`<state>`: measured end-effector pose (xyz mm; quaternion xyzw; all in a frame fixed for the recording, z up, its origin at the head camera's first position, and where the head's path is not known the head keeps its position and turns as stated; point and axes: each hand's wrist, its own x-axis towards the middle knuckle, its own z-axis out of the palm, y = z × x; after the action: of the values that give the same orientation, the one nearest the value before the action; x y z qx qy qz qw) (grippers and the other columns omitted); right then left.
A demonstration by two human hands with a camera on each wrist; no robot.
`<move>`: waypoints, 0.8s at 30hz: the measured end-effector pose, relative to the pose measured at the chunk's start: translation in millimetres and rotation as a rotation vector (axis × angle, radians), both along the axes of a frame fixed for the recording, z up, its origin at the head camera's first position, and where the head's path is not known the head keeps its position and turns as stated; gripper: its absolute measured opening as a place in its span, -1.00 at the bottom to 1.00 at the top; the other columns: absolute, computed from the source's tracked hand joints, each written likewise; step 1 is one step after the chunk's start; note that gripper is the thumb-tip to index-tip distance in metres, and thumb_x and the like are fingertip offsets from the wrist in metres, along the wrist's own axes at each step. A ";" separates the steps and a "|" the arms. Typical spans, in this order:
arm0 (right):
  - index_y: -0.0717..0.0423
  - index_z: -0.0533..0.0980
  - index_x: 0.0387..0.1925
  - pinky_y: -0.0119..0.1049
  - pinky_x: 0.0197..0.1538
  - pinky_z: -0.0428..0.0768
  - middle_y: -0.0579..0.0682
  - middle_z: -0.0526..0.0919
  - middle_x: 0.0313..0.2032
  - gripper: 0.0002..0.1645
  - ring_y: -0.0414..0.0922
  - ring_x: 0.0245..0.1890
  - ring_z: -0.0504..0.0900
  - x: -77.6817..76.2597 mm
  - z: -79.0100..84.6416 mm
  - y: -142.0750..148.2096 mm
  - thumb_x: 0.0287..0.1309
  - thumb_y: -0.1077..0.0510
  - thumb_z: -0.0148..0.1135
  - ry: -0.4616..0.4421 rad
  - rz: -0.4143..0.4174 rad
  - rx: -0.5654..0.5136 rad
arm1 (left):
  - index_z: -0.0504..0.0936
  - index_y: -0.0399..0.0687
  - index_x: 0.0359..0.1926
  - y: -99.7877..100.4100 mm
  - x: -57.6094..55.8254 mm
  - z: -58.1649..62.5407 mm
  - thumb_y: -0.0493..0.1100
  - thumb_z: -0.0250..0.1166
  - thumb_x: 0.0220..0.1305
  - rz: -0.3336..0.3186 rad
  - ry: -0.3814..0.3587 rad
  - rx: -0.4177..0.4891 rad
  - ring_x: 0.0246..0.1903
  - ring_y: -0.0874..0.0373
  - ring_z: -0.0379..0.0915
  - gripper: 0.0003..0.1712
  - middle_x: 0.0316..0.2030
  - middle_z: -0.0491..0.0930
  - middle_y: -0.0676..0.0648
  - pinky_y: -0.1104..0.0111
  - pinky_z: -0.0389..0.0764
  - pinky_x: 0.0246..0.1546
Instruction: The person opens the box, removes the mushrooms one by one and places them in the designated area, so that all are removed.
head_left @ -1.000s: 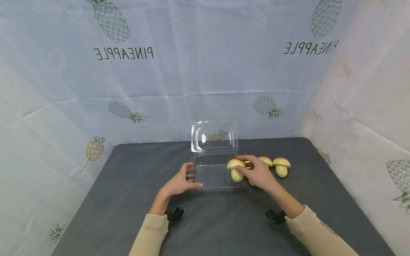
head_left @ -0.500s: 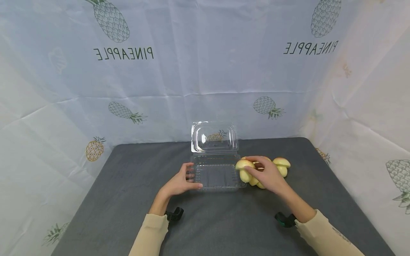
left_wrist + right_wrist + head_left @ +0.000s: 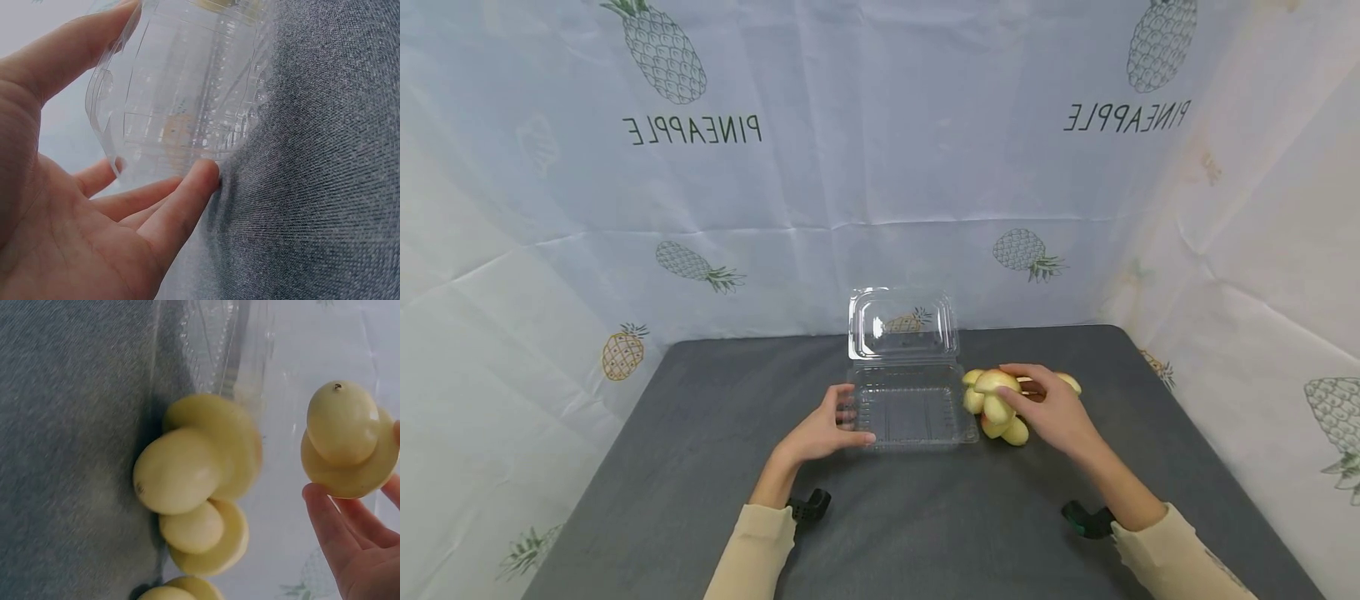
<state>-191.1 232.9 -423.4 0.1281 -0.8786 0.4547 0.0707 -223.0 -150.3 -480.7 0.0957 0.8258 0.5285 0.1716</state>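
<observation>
A clear plastic clamshell container (image 3: 910, 408) stands on the table with its lid (image 3: 904, 325) raised at the back. My left hand (image 3: 820, 429) holds its left end, thumb at the front rim and fingers along the side. In the left wrist view the fingertips reach round the container's wall (image 3: 187, 81). My right hand (image 3: 1060, 417) pinches a pale yellow toy mushroom (image 3: 999, 385) by the cap, its stem tip showing in the right wrist view. Below this raised mushroom, several like mushrooms (image 3: 181, 469) lie close together at the container's right side, partly hidden by the right hand in the head view.
The dark grey table (image 3: 910, 517) spreads in front of the container and to both sides. A pale cloth (image 3: 850, 167) printed with pineapples hangs close behind the table and along its sides.
My right hand has moved right with its mushroom, from over the container's right part to above the other mushrooms. My left hand stays at the container's left end.
</observation>
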 end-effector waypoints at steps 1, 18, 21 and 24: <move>0.12 0.50 0.31 0.10 0.09 0.58 0.15 0.54 0.23 -0.43 0.16 0.11 0.62 0.2 -0.6 1.9 0.42 -0.07 0.26 0.001 -0.003 0.003 | -0.02 -0.06 0.55 0.0 0.2 0.0 0.05 0.59 0.10 -0.001 -0.001 0.000 0.36 -0.31 0.27 0.21 0.46 0.13 -0.35 -0.13 0.48 0.20; 0.13 0.47 0.34 -0.63 -0.01 0.48 0.18 0.52 0.23 -0.46 0.19 0.16 0.58 9.6 -5.2 28.7 0.44 0.03 0.25 0.052 -0.038 -0.004 | -0.02 -0.10 0.55 1.5 1.4 1.7 -0.02 0.57 0.14 0.007 0.005 0.002 0.36 -0.32 0.27 0.18 0.45 0.13 -0.36 -0.14 0.48 0.20; 0.15 0.47 0.34 -0.64 -0.02 0.49 0.19 0.52 0.23 -0.47 0.19 0.14 0.58 11.3 -5.4 32.9 0.44 0.05 0.25 0.068 -0.049 0.002 | -0.02 -0.11 0.55 1.4 1.9 2.3 -0.01 0.57 0.13 0.005 0.008 0.000 0.36 -0.33 0.28 0.18 0.45 0.14 -0.37 -0.14 0.47 0.20; 0.13 0.48 0.33 -0.64 -0.04 0.49 0.18 0.53 0.23 -0.48 0.05 0.12 0.60 12.6 -7.1 38.4 0.44 0.05 0.25 0.077 -0.066 0.025 | -0.02 -0.11 0.55 1.5 1.7 2.4 -0.01 0.57 0.13 0.005 0.009 0.000 0.36 -0.33 0.27 0.18 0.45 0.14 -0.38 -0.15 0.47 0.20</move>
<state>-178.5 271.3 -430.6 0.1174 -0.8846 0.4356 0.1179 -221.3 -148.8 -478.3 0.0960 0.8268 0.5287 0.1663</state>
